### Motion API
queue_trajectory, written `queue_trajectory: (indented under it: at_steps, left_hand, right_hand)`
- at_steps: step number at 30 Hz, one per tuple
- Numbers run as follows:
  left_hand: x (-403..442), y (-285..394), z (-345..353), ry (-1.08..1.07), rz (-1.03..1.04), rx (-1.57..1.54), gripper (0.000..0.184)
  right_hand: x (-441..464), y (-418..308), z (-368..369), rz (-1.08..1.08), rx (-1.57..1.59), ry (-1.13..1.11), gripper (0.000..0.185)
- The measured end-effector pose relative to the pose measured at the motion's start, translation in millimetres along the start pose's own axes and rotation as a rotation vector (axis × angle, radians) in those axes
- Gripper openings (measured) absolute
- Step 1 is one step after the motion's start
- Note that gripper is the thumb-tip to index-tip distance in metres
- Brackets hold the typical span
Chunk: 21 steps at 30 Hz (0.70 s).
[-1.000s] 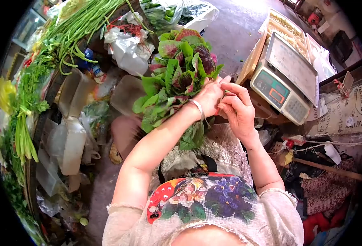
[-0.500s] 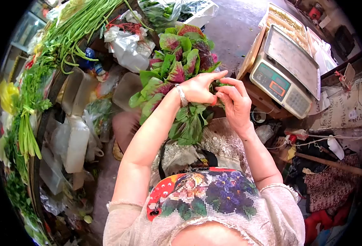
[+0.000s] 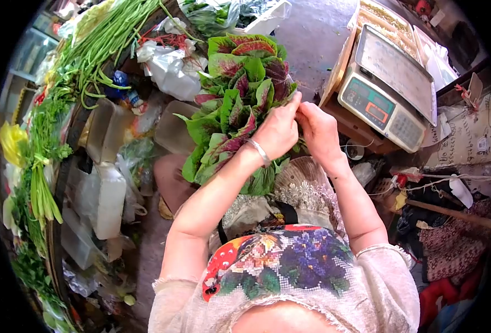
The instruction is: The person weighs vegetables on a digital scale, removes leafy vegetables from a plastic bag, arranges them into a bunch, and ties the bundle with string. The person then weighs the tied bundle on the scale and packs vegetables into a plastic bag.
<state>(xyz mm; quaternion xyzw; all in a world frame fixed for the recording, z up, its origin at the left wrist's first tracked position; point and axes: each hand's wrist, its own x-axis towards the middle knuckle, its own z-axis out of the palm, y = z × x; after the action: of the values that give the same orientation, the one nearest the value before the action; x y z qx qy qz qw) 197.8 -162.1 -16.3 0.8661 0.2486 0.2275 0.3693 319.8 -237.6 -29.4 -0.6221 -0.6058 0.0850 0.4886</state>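
Note:
A large bunch of green and purple-red leaves [image 3: 234,94] lies over my lap, left of and beneath my hands. My left hand [image 3: 279,129], with a silver bangle at the wrist, is closed at the stem side of the bunch; its fingers wrap round the stems, which it mostly hides. My right hand [image 3: 319,132] is closed beside it, thumb and fingers pinched together against the left fingertips. Whatever the right fingers hold is too small or hidden to make out.
A digital scale [image 3: 384,105] stands at the right, beside a tray of pale sprouts [image 3: 390,28]. Long green beans [image 3: 106,39] and leafy greens [image 3: 48,127] line the left. Plastic containers [image 3: 110,200] and a white bag [image 3: 173,69] lie nearer me.
My left hand, spread half a second ago, has closed round the stem side. My right hand has drawn in against it with its fingers closed. The leaves have shifted slightly.

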Motion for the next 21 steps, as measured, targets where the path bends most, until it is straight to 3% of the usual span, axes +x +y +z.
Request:
queue_trajectory:
  at_steps: [3, 5, 8, 13, 18, 21]
  left_hand:
    - [0.2, -2.0, 10.4, 0.108, 0.129, 0.209, 0.055]
    - [1.7, 1.2, 11.6, 0.193, 0.183, 0.635, 0.054]
    - [1.1, 7.8, 7.5, 0.127, 0.16, 0.741, 0.049]
    - [2.6, 18.6, 5.7, 0.216, 0.125, 0.879, 0.013]
    - [-10.1, 20.3, 8.9, 0.212, 0.045, 0.94, 0.015]
    - [-24.2, 23.4, 5.8, 0.266, 0.073, 0.681, 0.027]
  right_hand:
    - [-0.9, 3.2, 0.2, 0.016, -0.027, -0.004, 0.014]
    - [-1.6, 3.2, 0.3, 0.018, -0.01, 0.007, 0.014]
    - [-2.7, -0.7, 0.0, 0.028, 0.021, 0.02, 0.013]
    - [-6.8, 2.6, 4.9, 0.061, 0.005, 0.019, 0.014]
    - [-1.3, 4.9, 6.3, 0.045, 0.029, 0.003, 0.012]
    - [2.4, -4.4, 0.2, 0.135, 0.074, -0.024, 0.01]
